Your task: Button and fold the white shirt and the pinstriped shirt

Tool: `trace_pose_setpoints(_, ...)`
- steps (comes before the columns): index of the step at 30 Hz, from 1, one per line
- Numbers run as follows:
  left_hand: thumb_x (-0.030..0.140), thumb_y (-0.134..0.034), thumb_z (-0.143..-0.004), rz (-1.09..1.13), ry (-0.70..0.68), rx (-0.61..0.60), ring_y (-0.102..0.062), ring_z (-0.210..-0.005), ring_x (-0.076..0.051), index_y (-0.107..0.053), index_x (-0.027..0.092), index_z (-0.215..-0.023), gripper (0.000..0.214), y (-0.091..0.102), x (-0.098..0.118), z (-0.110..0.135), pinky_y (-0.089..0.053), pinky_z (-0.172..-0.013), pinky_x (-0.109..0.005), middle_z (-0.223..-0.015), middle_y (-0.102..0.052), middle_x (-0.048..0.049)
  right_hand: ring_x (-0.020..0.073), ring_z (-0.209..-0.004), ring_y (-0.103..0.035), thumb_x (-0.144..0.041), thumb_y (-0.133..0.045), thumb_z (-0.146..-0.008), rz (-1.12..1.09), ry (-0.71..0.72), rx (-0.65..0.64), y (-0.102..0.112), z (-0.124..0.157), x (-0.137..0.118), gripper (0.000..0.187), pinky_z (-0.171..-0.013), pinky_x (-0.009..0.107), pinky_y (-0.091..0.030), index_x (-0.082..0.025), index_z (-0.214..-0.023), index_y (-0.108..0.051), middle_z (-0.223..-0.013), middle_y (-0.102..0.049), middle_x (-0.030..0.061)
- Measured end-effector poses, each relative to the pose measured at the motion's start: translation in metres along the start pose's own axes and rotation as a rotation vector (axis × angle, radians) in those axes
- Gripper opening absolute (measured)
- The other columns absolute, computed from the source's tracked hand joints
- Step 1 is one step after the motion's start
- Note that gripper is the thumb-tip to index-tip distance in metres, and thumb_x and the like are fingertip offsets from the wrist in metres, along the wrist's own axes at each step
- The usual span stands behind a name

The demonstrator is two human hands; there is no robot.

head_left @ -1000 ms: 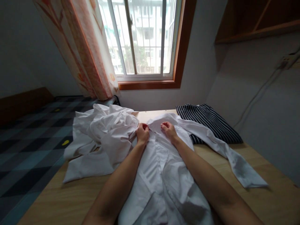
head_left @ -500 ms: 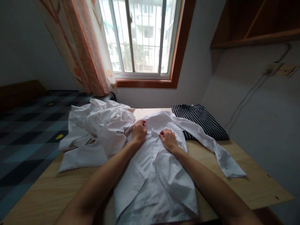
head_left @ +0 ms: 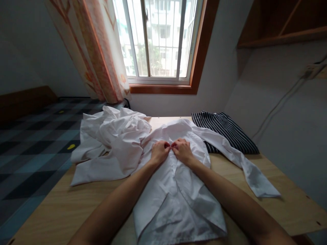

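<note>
A white long-sleeved shirt (head_left: 176,197) lies spread on the wooden table (head_left: 102,197), its collar end toward the window and its hem toward me. One sleeve stretches out to the right, its cuff resting on the wood. My left hand (head_left: 160,151) and my right hand (head_left: 182,149) meet at the front opening in the upper chest, fingertips nearly touching. Both are closed in a pinch on the shirt's front edges. Whatever small part lies between the fingertips is hidden.
A crumpled heap of white cloth (head_left: 114,143) lies on the table's left side, against the shirt. Folded black-and-white striped fabric (head_left: 224,132) sits at the back right, partly under the sleeve. A bed with a checked cover (head_left: 30,146) adjoins on the left; a window (head_left: 158,44) is ahead.
My left hand has come down and right from near the collar to meet my right hand at the shirt's front opening. The view has shifted slightly left.
</note>
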State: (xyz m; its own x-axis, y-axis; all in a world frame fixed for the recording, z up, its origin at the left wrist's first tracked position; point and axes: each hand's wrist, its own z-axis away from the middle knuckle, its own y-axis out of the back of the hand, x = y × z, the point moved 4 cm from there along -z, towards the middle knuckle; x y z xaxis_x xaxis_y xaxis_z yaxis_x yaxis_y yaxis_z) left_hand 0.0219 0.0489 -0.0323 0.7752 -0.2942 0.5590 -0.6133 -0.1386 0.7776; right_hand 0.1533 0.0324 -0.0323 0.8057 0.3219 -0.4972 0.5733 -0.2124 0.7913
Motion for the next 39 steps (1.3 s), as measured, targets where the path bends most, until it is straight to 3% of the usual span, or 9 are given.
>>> trace_pose_setpoints(7, 0.015, -0.059, -0.08, 0.124, -0.049, 0.108, -0.059, -0.074, -0.018, -0.071, 0.017, -0.075, 0.013, 0.007, 0.0, 0.005, -0.043, -0.072, -0.028, -0.078, -0.068, -0.005, 0.0219, -0.095, -0.056, -0.02, -0.065, -0.082, -0.169, -0.018, 0.073, -0.005, -0.001, 0.011, 0.007, -0.088, 0.035, -0.038, -0.019, -0.086, -0.07, -0.091, -0.066, 0.0057)
trace_pose_setpoints(12, 0.015, -0.06, -0.079, 0.225, -0.093, 0.117, -0.059, -0.077, -0.017, -0.068, 0.018, -0.074, 0.009, 0.008, 0.002, 0.005, -0.044, -0.073, -0.027, -0.077, -0.066, -0.0029, 0.0192, -0.088, -0.058, -0.018, -0.064, -0.081, -0.329, -0.008, 0.096, -0.003, -0.001, 0.015, 0.005, -0.082, 0.031, -0.042, -0.02, -0.081, -0.068, -0.084, -0.067, 0.0034)
trace_pose_setpoints(19, 0.023, -0.066, -0.076, 0.356, -0.019, 0.074, -0.059, -0.068, -0.014, -0.068, 0.017, -0.075, 0.006, 0.006, 0.0, 0.006, -0.045, -0.067, -0.025, -0.072, -0.067, -0.0015, 0.0209, -0.092, -0.056, -0.022, -0.063, -0.084, -0.249, -0.013, 0.091, -0.003, 0.002, 0.013, 0.004, -0.086, 0.035, -0.038, -0.021, -0.081, -0.066, -0.087, -0.066, 0.0035)
trace_pose_setpoints(29, 0.025, -0.066, -0.076, 0.466, -0.054, -0.054, -0.057, -0.065, -0.014, -0.065, 0.017, -0.071, 0.01, 0.001, -0.008, 0.002, -0.043, -0.063, -0.024, -0.069, -0.066, -0.001, 0.021, -0.093, -0.056, -0.021, -0.057, -0.087, -0.217, -0.031, 0.073, 0.0, 0.006, 0.008, 0.01, -0.088, 0.036, -0.033, -0.021, -0.081, -0.065, -0.088, -0.066, 0.0037)
trace_pose_setpoints(35, 0.019, -0.067, -0.076, 0.378, -0.127, 0.045, -0.058, -0.072, -0.015, -0.066, 0.017, -0.071, 0.005, 0.006, 0.005, 0.009, -0.044, -0.072, -0.026, -0.073, -0.066, -0.0012, 0.0213, -0.093, -0.056, -0.018, -0.056, -0.084, -0.221, -0.074, 0.099, -0.003, 0.007, 0.008, 0.009, -0.091, 0.039, -0.032, -0.02, -0.08, -0.065, -0.088, -0.068, 0.0034)
trace_pose_setpoints(39, 0.023, -0.066, -0.079, 0.418, -0.135, 0.057, -0.058, -0.07, -0.014, -0.066, 0.017, -0.075, 0.007, 0.004, 0.008, 0.01, -0.045, -0.069, -0.026, -0.074, -0.068, -0.0013, 0.0208, -0.089, -0.059, -0.02, -0.056, -0.081, -0.355, -0.1, 0.108, -0.006, 0.003, 0.015, 0.01, -0.086, 0.036, -0.04, -0.021, -0.082, -0.066, -0.087, -0.069, 0.0032)
